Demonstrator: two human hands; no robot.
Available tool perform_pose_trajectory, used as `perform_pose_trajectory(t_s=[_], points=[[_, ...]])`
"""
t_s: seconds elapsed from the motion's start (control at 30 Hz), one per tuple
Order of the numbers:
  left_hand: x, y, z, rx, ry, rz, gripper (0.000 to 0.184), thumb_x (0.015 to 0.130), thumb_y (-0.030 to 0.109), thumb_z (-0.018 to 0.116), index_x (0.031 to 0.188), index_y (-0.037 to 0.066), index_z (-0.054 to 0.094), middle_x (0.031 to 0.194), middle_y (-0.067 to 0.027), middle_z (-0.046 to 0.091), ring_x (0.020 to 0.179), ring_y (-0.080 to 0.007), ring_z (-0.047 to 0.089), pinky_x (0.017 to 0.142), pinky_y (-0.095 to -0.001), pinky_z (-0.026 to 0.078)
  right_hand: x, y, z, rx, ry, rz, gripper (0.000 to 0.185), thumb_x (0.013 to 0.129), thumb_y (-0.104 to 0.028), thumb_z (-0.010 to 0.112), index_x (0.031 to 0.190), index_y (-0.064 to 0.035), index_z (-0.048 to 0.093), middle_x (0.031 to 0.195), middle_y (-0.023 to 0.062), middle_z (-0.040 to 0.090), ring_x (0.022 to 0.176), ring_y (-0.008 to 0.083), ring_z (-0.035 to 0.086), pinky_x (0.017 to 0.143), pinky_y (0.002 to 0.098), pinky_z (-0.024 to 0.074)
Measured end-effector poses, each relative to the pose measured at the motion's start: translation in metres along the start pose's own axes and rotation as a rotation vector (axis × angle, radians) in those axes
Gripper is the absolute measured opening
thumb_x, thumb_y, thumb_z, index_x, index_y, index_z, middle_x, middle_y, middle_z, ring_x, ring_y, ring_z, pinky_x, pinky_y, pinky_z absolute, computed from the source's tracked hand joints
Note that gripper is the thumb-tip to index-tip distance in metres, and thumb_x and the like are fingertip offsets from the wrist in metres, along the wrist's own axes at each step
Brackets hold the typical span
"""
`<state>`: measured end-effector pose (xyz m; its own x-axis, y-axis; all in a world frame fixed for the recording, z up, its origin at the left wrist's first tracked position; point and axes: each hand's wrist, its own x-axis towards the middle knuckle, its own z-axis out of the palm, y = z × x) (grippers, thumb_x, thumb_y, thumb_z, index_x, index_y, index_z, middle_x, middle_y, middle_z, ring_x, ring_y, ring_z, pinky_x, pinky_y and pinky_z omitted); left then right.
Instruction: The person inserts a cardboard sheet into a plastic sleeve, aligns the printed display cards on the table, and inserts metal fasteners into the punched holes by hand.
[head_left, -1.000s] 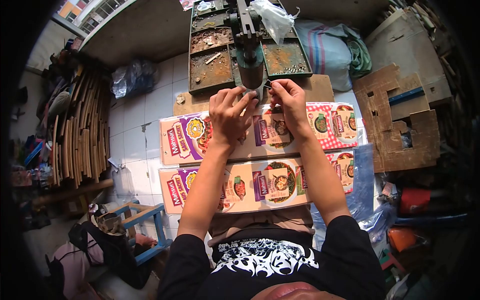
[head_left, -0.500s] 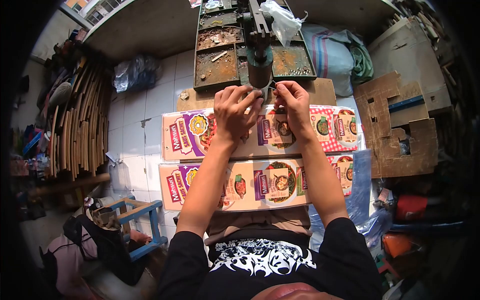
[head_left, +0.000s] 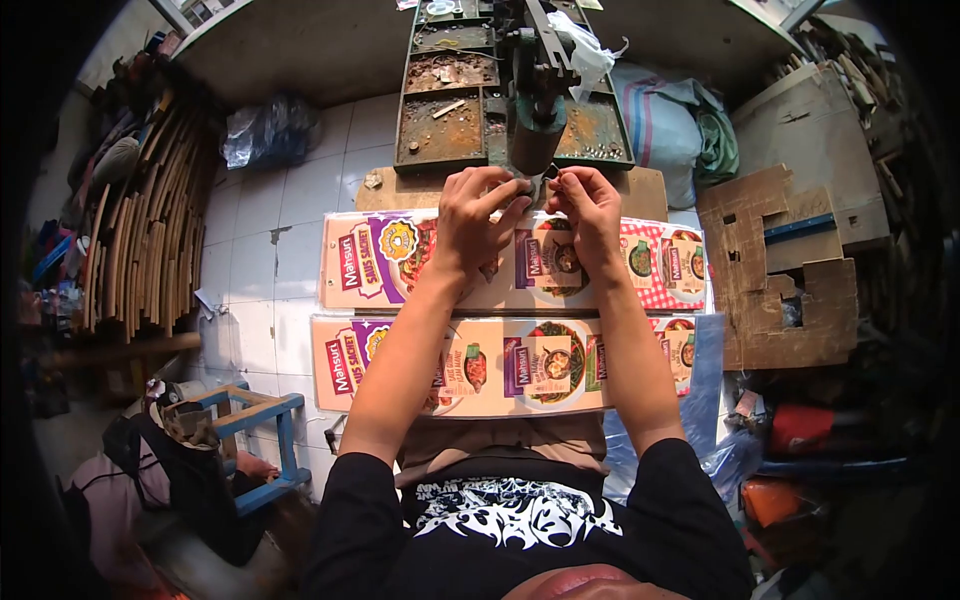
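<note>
Two stacks of printed "Mahsuri" sheets lie across my front, the far stack (head_left: 380, 262) and the near stack (head_left: 500, 375). Over the far stack's back edge, my left hand (head_left: 478, 218) bends its fingers at the base of a dark upright press (head_left: 537, 125); whatever its fingertips touch is too small to tell. Just right of the press, my right hand (head_left: 588, 205) pinches a small thin dark piece between thumb and forefinger. A wooden board (head_left: 640, 192) lies under the press.
Behind the press, divided metal trays (head_left: 440, 128) hold small parts. Cardboard pieces (head_left: 125, 240) stand at the left, and a cut cardboard sheet (head_left: 790, 320) lies at the right. A blue-framed stool (head_left: 285, 440) is at lower left, a striped sack (head_left: 660, 120) at back right.
The camera view has shifted a little, so the press appears farther right. Both hands stay at the press base, with only slight finger movement.
</note>
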<state>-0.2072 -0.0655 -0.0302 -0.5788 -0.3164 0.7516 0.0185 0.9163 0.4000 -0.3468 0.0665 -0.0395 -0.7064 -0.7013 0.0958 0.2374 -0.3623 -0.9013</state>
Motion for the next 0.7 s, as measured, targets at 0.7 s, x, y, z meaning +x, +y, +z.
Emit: perform_pose_trajectory(t_s=[0.7], points=[[0.000, -0.005, -0.001, -0.132, 0.024, -0.074, 0.021, 0.078, 0.012, 0.082, 0.098, 0.009, 0.075, 0.099, -0.0071, 0.070, 0.092, -0.0269, 0.067, 0.083, -0.0395, 0.049, -0.003, 0.000, 0.011, -0.189, -0.006, -0.038, 0.017, 0.100, -0.016, 0.071, 0.108, -0.0006, 0.069, 0.088, 0.0018, 0.070, 0.071, 0.0058, 0.060, 0.064, 0.0204, 0.0494]])
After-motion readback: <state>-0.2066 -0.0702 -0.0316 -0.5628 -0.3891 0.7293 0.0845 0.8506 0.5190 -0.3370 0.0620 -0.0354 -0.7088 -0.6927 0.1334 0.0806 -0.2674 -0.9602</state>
